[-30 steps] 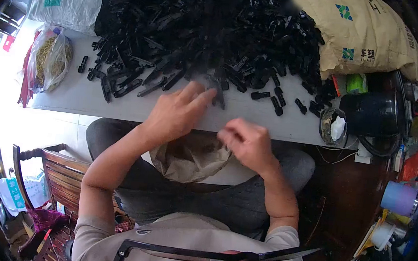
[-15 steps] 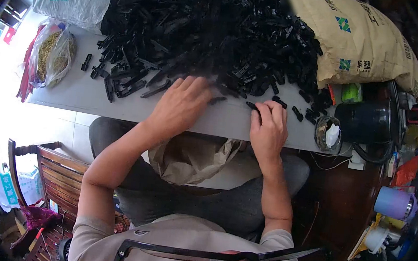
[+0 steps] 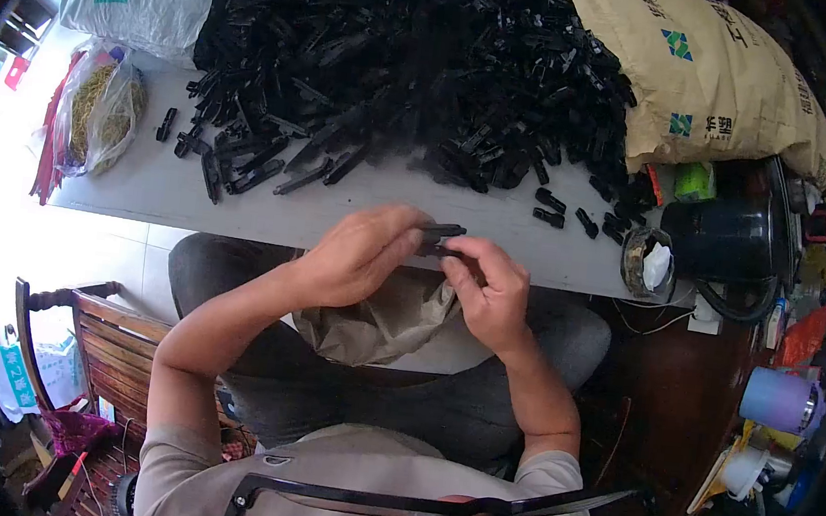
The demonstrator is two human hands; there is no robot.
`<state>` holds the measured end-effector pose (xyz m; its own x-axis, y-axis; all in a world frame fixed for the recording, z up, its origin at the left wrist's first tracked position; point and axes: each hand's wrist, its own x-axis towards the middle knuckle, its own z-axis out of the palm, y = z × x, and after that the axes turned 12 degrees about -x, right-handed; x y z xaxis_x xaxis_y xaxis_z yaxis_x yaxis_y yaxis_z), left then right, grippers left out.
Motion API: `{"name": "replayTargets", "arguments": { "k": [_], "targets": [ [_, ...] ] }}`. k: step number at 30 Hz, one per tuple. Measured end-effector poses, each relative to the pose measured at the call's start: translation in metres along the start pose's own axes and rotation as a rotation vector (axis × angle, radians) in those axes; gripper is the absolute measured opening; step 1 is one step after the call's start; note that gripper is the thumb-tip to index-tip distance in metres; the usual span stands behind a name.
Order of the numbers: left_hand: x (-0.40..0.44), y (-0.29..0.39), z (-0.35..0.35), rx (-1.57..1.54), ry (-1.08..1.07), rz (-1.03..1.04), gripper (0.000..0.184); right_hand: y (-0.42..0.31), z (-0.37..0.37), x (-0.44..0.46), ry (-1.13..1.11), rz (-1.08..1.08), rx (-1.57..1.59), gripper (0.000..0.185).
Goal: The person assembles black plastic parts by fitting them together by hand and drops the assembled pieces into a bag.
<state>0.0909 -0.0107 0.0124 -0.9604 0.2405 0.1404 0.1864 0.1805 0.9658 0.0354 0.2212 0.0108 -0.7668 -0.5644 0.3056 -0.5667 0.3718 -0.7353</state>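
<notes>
Drawn leftward since the earlier frame: right hand [image 3: 491, 290], now close beside left hand [image 3: 363, 255]. Pinching black plastic [image 3: 446, 228] in both closed grips, long axis crosswise between.

Left hand [image 3: 361, 256] hiding one end of that black plastic part [image 3: 448, 230]; the black heap [image 3: 304, 44], blurred mid-pile, runs right off the top edge!

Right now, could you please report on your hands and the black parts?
Left hand holding black parts; right hand pinching at them. Loose pile beyond. Nothing visibly in the way.
</notes>
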Motion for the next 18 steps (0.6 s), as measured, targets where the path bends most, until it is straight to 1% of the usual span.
{"name": "replayTargets", "arguments": {
  "k": [1,3,10,12,15,18],
  "targets": [
    [0.0,-0.001,-0.001,-0.02,-0.03,-0.009,0.034,-0.001,0.0,-0.002,-0.025,0.08,0.083,0.017],
    [-0.003,0.005,0.005,0.053,-0.014,0.009,0.035,-0.003,-0.002,-0.006,-0.074,0.239,0.25,0.011],
    [-0.002,0.015,0.009,0.344,-0.026,0.068,0.043,-0.005,-0.002,-0.009,-0.073,0.203,0.28,0.011],
    [-0.002,0.011,0.01,0.351,-0.019,0.116,0.044,-0.004,-0.001,-0.01,-0.075,0.215,0.298,0.013],
    [-0.003,0.011,0.006,0.372,-0.03,0.163,0.045,0.004,-0.003,-0.012,-0.111,0.192,0.247,0.023],
    [-0.006,0.01,0.004,0.369,-0.06,0.193,0.046,-0.007,-0.002,-0.006,0.02,0.091,0.227,0.03]
  ]
}}
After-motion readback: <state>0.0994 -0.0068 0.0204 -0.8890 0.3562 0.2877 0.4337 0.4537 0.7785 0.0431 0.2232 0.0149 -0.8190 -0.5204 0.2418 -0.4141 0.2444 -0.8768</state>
